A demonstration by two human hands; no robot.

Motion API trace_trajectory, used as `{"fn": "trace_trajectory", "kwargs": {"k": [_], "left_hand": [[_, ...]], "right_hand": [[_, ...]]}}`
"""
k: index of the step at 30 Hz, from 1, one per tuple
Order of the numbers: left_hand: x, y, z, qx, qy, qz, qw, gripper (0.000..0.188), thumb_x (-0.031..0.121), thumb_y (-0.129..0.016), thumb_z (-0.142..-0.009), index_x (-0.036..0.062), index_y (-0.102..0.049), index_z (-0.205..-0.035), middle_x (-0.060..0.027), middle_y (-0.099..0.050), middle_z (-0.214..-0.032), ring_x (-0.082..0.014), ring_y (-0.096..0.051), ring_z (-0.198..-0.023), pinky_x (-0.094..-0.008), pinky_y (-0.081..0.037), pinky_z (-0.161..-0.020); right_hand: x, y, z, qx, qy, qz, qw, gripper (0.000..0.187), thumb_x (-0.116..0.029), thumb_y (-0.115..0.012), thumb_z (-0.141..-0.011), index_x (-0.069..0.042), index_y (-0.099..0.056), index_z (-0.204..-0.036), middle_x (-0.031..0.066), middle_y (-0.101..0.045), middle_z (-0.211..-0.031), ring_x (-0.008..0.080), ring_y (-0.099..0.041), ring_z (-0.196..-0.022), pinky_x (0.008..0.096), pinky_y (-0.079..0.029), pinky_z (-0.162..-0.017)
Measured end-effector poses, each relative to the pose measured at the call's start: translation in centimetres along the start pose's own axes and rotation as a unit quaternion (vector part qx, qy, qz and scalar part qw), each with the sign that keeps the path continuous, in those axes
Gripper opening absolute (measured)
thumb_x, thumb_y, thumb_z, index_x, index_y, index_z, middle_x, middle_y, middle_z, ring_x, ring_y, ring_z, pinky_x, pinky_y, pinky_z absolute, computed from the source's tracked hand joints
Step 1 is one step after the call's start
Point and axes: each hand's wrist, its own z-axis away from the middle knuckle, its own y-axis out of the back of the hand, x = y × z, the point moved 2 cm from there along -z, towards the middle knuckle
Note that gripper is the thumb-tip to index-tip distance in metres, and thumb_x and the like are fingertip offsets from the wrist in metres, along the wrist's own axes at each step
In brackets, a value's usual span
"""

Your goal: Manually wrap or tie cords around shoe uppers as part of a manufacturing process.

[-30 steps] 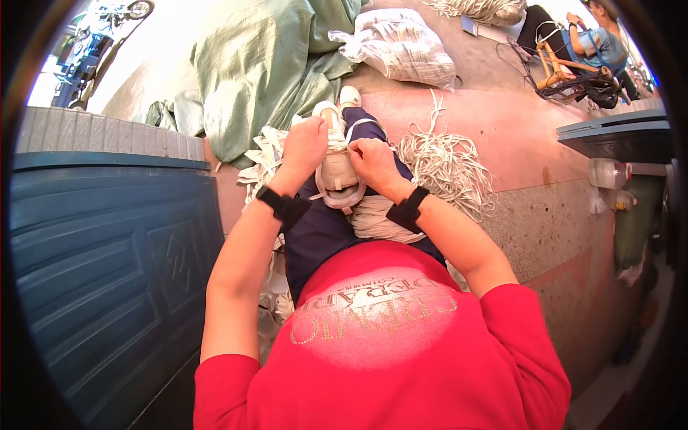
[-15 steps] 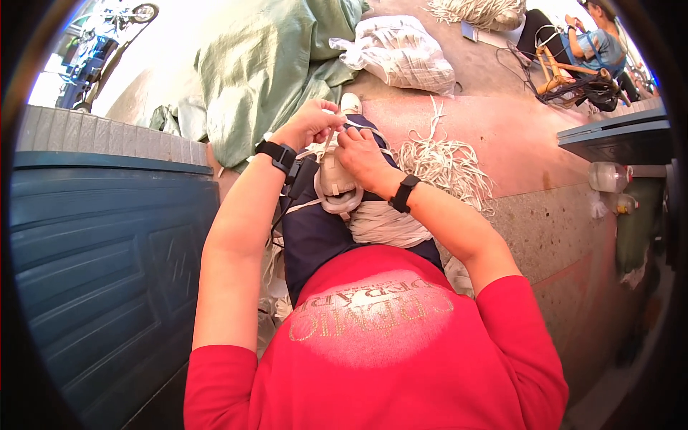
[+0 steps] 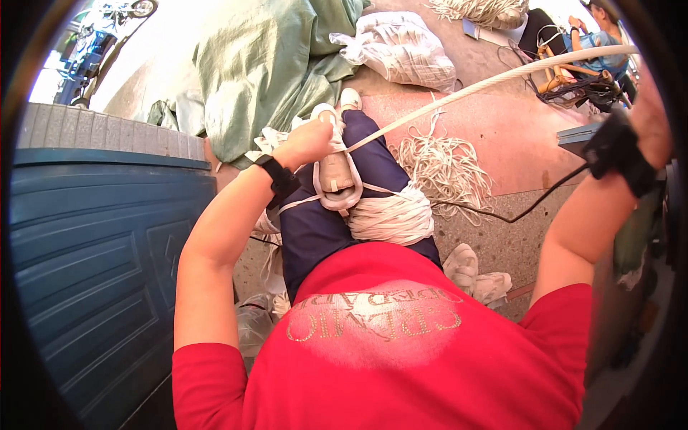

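Near upper centre, the left hand [image 3: 312,141] clasps a beige shoe [image 3: 334,176]; at the right edge, the blurred right hand [image 3: 652,111] grips a white cord [image 3: 502,77] stretched taut.

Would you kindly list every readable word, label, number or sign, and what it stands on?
Red shirt: lettering across the chest, partly folded; its wording is left out here.
Pale strap: no lettering visible.
White bag: any print is too blurred to read.

Blur hides whether the right fingers [image 3: 648,89] grip the pale strap [image 3: 516,72].
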Motion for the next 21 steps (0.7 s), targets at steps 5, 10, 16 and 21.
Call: {"fn": "trace_trajectory", "kwargs": {"k": [5, 10, 16, 21], "left_hand": [[-2.3, -0.3, 1.8, -0.099, 0.046, 0.075, 0.991, 0.022, 0.02, -0.063, -0.068, 0.003, -0.059, -0.082, -0.0182, -0.058, -0.072, -0.0321, -0.058, -0.074, -0.0387, -0.045, -0.066], [0.6, 1.5, 3.1, -0.006, -0.051, -0.113, 0.992, 0.013, 0.015, -0.057, -0.072, 0.0039, -0.055, -0.077, -0.0147, -0.058, -0.067, -0.0326, -0.059, -0.065, -0.0422, -0.046, -0.059], [0.0, 0.5, 8.8, 0.084, -0.128, -0.27, 0.95, 0.003, 0.01, -0.051, -0.075, 0.0092, -0.049, -0.072, -0.0075, -0.053, -0.06, -0.0219, -0.06, -0.055, -0.032, -0.046, -0.044], [-2.4, -0.9, 11.1, 0.12, 0.018, -0.255, 0.959, 0.007, 0.009, -0.051, -0.074, 0.0088, -0.052, -0.081, -0.0084, -0.057, -0.058, -0.0243, -0.06, -0.053, -0.033, -0.048, -0.045]], "right_hand": [[14.8, -21.7, 2.2, 0.186, -0.219, 0.124, 0.95, 0.004, -0.013, -0.053, -0.08, -0.01, -0.052, -0.083, -0.0047, -0.039, -0.065, 0.0041, -0.031, -0.051, 0.0174, -0.026, -0.043], [29.1, -31.6, 14.2, -0.192, -0.283, 0.374, 0.862, 0.021, -0.021, -0.055, -0.074, -0.001, -0.061, -0.07, 0.0121, -0.061, -0.065, 0.0242, -0.062, -0.068, 0.0358, -0.047, -0.06], [30.9, -37.0, 16.0, -0.215, -0.207, 0.564, 0.77, 0.013, -0.015, -0.057, -0.069, -0.003, -0.061, -0.071, 0.014, -0.061, -0.067, 0.0259, -0.063, -0.066, 0.0353, -0.05, -0.058], [32.6, -37.7, 15.4, -0.189, -0.1, 0.608, 0.765, 0.009, -0.011, -0.057, -0.065, -0.004, -0.061, -0.069, 0.0122, -0.061, -0.065, 0.024, -0.063, -0.064, 0.0337, -0.05, -0.054]]}}
